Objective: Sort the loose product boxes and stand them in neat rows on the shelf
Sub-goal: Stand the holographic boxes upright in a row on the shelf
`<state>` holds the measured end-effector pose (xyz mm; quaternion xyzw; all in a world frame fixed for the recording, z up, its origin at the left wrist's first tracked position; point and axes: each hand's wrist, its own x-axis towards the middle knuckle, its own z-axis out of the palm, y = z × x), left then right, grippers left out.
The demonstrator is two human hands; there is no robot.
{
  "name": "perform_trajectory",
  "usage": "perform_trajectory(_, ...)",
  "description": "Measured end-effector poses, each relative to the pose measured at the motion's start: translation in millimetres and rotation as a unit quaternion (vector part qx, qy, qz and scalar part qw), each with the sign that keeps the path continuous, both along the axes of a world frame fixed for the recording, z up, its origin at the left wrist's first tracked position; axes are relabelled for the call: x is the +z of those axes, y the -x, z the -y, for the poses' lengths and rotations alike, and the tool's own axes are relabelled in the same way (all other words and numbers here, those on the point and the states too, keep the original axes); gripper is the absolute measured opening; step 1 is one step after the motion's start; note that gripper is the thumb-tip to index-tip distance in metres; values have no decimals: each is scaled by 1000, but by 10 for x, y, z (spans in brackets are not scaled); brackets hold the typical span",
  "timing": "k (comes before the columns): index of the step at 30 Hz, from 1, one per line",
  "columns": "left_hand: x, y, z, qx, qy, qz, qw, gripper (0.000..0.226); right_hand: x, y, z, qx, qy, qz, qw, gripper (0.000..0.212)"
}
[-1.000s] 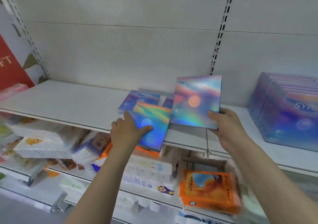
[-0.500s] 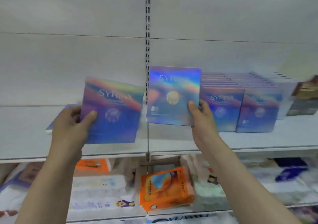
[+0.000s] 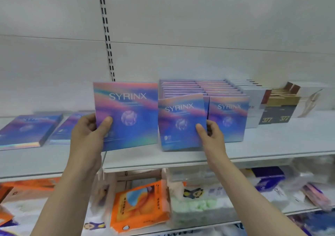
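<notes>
Right hand [image 3: 211,136] pinches the lower right corner of a holographic SYRINX box [image 3: 181,123], thumb on the face and fingers behind, and that box stands tilted at the front of the left standing row [image 3: 183,88], its bottom edge on or just above the shelf [image 3: 272,145]; I cannot tell whether it touches. Left hand [image 3: 88,132] grips a second SYRINX box [image 3: 130,112] by its lower left corner, thumb across the front, holding it upright in the air to the left of the right hand. Just right of the right hand stands the second row [image 3: 228,117], fronted by an upright box. The likeliest slip is at the tilted box: held only by one corner, it could pivot and fall forward off the shelf edge, or be left leaning so the row's face is crooked. Its glossy skin probably offers little friction, so a loose pinch may let it slide. Pushing it back too hard could also shove the row behind out of line. The box in the left hand hangs over the shelf lip with packets [image 3: 139,208] below; a weak corner grip there could drop it onto them. Further left of the left hand, two loose boxes [image 3: 27,130] lie flat, not yet sorted.
</notes>
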<state>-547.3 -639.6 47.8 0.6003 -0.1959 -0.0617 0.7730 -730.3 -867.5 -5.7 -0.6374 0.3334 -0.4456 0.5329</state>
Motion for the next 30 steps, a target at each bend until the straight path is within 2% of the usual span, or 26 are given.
perform_trajectory(4, 2, 175, 181, 2, -5, 0, 1000, 28, -47, 2, 107, -70, 73, -93, 990, 39)
perform_trajectory(10, 28, 394, 355, 18, -3, -1, 1000, 30, -70, 90, 201, -91, 131, -133, 978, 33)
perform_trajectory(13, 46, 520, 497, 10, -4, 2, 1000, 31, 9, 115, 236, -105, 152, -146, 972, 37)
perform_trajectory(16, 67, 701, 658, -8, 2, -6, 1000, 26, 200, 235, 252, -102, 163, -71, 979, 38)
perform_trajectory(18, 92, 834, 802, -23, 4, -7, 1000, 20, 391, 329, 221, -18, 140, 4, 990, 33)
perform_trajectory(21, 147, 1054, 1080, -54, 10, -4, 998, 17, 610, 410, 256, 132, 35, 81, 987, 36)
perform_trajectory(23, 174, 1162, 1275, -77, -4, 18, 997, 17, 692, 480, 407, 136, 6, 107, 985, 30)
perform_trajectory(25, 173, 1210, 1453, -79, -58, 92, 991, 20, 717, 622, 626, 131, -31, 143, 980, 27)
perform_trajectory(26, 143, 1184, 1527, -49, -116, 175, 977, 26, 702, 710, 744, 130, -45, 155, 978, 27)
perform_trajectory(27, 105, 1137, 1585, 3, -181, 275, 944, 33, 679, 803, 860, 126, -54, 160, 978, 28)
perform_trajectory(29, 21, 1042, 1680, 100, -276, 441, 848, 54, 602, 976, 1070, 106, -64, 160, 979, 29)
perform_trajectory(30, -24, 1023, 1719, 120, -304, 479, 815, 64, 559, 1050, 1155, 96, -68, 156, 981, 29)
